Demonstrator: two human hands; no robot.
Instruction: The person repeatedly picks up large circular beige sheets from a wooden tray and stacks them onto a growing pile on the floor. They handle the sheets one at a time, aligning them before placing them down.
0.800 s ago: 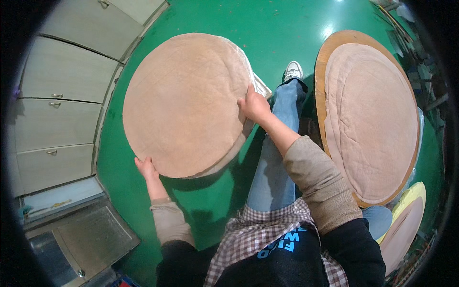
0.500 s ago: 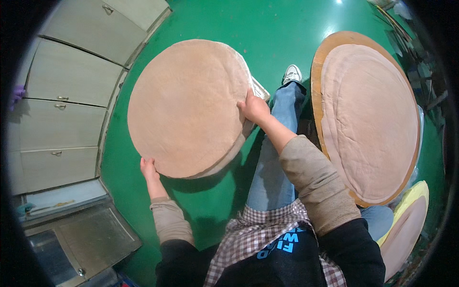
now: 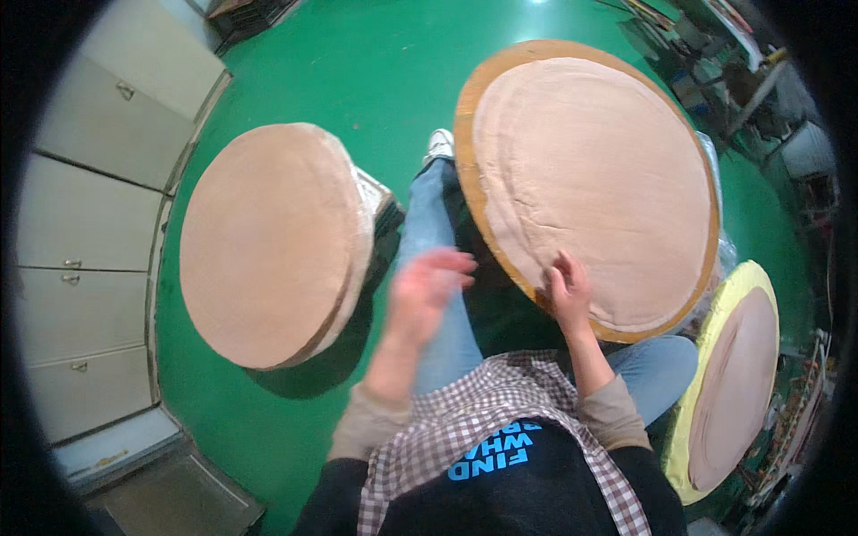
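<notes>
On a round wooden board (image 3: 471, 152) in front of me to the right lies a stack of thin, round, pinkish-beige sheets (image 3: 608, 179), wrinkled along the left side. My right hand (image 3: 570, 290) is over the stack's near edge, fingers bent and a little apart; whether it touches a sheet I cannot tell. Motion blurs my left hand (image 3: 427, 290), which hangs above my left leg, short of the board, fingers spread with nothing visible in them. Farther left, a thick round pile of similar sheets (image 3: 268, 246) rests on a pale support (image 3: 374, 192), out of reach of both hands.
A yellow-rimmed round base (image 3: 686, 438) bearing more sheets (image 3: 737, 393) stands at the right, beside my bent knee. Pale cabinets (image 3: 85, 214) line the left side. The floor (image 3: 384, 80) is green. Assorted clutter (image 3: 760, 98) fills the far right.
Both hands have let go of the round pile on the left and moved right, the right hand reaching the board's stack. The view has turned right.
</notes>
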